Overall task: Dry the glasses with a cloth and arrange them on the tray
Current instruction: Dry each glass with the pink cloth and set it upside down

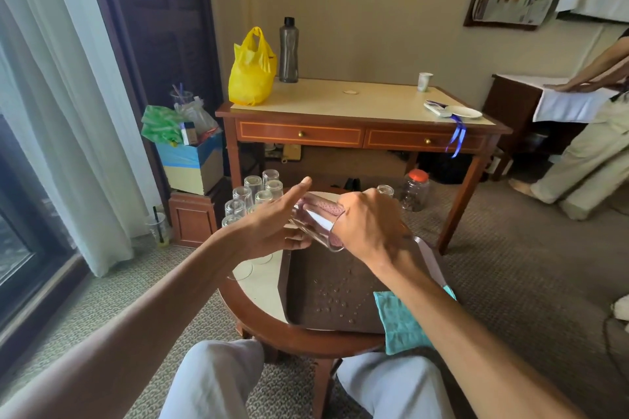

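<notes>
The person wears pale grey-blue trousers, the soft cloth lightly creased over both knees. The left forearm and right forearm are uncovered, as are the left hand and right hand.

The left hand holds a tilted glass above the brown tray. The right hand presses a pink cloth into its mouth. Upturned glasses stand behind.

Before you, small round table with wooden rim and pale top, brown tray lying across its middle, cluster of upturned glasses at far left, single glass at far right, teal cloth draped over near right edge.
</notes>
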A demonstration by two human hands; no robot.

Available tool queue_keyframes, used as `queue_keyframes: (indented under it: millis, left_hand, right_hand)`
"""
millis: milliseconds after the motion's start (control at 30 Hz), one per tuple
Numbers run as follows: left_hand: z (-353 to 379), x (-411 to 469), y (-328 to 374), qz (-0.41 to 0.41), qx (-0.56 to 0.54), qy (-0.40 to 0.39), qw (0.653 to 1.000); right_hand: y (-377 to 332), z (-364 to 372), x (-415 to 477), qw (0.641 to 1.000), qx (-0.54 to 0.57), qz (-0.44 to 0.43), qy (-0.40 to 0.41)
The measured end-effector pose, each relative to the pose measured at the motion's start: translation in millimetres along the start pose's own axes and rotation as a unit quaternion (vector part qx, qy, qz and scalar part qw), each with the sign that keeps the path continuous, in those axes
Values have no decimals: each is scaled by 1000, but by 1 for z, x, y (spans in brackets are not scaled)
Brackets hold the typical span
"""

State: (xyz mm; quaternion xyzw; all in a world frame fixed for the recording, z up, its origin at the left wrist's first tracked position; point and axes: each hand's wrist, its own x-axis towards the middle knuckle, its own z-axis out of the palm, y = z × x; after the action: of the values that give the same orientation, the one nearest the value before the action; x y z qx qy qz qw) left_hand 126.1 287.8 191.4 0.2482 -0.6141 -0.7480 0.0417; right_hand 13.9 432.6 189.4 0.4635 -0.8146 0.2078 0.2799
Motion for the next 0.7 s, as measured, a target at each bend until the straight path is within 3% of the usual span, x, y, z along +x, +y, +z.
queue_keyframes:
  millis: [133, 200, 233, 300, 333, 367, 400, 433, 500, 567, 600, 700]
  left_hand:
    - [3, -1, 2, 53, 13, 13, 998]
    - [4, -1, 3, 85, 11, 27, 996]
    - [3, -1, 4, 103, 7, 29, 994]
    - [1, 0, 3, 134, 6, 19, 991]
    - [-1, 1, 2, 145, 10, 9, 989]
    - [-2, 1, 1, 150, 13, -2, 989]
    - [-4, 1, -1, 151, 9, -16, 988]
    - [-5, 1, -2, 148, -5, -31, 989]
    - [-7, 2, -5, 133, -52, -57, 988]
    - [-7, 3, -5, 108, -71, -71, 989]
    - [-6, 4, -5, 87, -62, -67, 992]
    - [3, 2, -2, 30, -33, -16, 999]
  right_hand:
    - [6, 7, 1, 999, 45, 27, 10]
    - [-1, 12, -3, 980, 153, 124, -16]
    - [-4, 13, -4, 943, 253, 206, -67]
    - [-7, 9, -4, 787, 452, 361, -216]
    - [-7, 6, -5, 716, 508, 393, -274]
    - [-6, 5, -7, 686, 532, 399, -295]
    - [-4, 7, -8, 690, 528, 398, -294]
    - [-3, 10, -9, 723, 499, 394, -269]
    - [-3, 18, -10, 827, 412, 350, -155]
    - [-1, 22, -10, 936, 264, 228, -36]
    - [0, 21, -10, 970, 184, 161, 1]
    - [3, 9, -3, 997, 44, 22, 67]
